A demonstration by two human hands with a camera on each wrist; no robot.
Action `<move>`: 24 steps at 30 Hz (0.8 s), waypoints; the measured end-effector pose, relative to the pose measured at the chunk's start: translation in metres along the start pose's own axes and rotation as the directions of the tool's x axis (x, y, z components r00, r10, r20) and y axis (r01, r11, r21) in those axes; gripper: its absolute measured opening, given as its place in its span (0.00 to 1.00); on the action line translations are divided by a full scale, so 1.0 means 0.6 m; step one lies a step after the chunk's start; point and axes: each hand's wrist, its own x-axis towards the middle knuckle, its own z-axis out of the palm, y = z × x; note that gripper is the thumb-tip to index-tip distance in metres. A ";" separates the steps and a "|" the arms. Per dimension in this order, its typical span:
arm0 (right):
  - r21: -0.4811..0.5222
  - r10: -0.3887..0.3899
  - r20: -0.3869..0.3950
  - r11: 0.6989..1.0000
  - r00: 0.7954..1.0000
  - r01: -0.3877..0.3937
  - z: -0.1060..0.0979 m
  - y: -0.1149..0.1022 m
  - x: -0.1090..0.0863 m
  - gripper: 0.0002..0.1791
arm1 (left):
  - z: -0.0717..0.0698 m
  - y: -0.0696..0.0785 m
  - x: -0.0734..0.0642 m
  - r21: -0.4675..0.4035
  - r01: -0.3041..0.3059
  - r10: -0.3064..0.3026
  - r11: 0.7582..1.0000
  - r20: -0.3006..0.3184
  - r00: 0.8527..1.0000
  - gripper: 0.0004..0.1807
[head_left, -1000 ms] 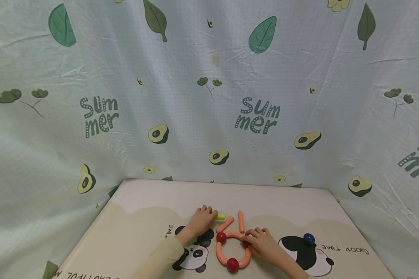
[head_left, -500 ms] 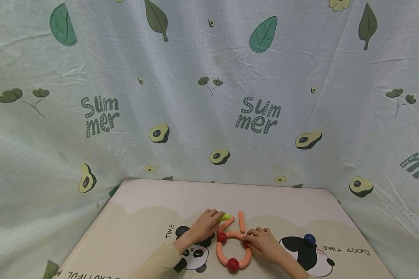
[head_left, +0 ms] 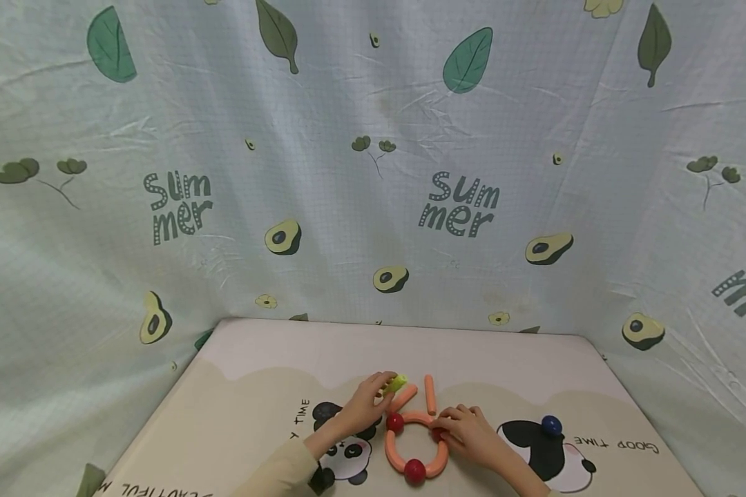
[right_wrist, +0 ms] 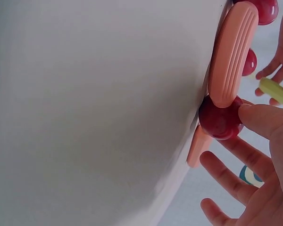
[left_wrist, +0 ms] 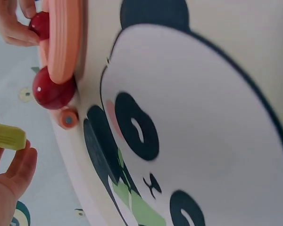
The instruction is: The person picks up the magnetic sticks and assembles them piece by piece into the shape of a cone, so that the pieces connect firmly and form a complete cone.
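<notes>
The green stick (head_left: 398,383) had shifted slightly up and left in the head view since half a second before, and your left hand (head_left: 365,400) had it pinched near the lower centre, close to a slanted rod (head_left: 404,397). Your right hand (head_left: 470,436) gripped a red ball (right_wrist: 219,120) between thumb and finger on the ring's (head_left: 392,453) right side, while the blue ball (head_left: 550,425) lay at lower right

Head view faces forward; wrist views (nearer) share the yellow stick (left_wrist: 7,136).
</notes>
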 end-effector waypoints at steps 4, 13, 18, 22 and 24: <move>0.000 0.004 -0.010 1.000 1.000 -0.004 0.000 -0.001 -0.001 0.10 | 0.003 0.004 -0.002 -0.144 0.054 -0.057 0.988 -0.019 0.998 0.16; -0.008 0.009 -0.009 1.000 1.000 -0.009 0.000 -0.001 0.000 0.10 | -0.017 0.049 0.003 -0.428 0.188 -0.217 0.884 -0.020 0.976 0.15; -0.018 0.004 -0.015 1.000 1.000 -0.005 0.003 0.001 0.000 0.11 | -0.026 0.056 0.000 -0.498 0.235 -0.265 0.835 0.012 0.964 0.15; -0.010 0.008 -0.010 1.000 1.000 -0.008 0.002 0.000 -0.001 0.11 | -0.010 0.021 -0.003 -0.541 0.269 -0.287 0.797 0.053 0.957 0.16; -0.007 0.010 -0.005 1.000 1.000 -0.010 0.002 -0.001 0.000 0.11 | -0.003 0.007 -0.005 -0.550 0.283 -0.292 0.786 0.073 0.954 0.16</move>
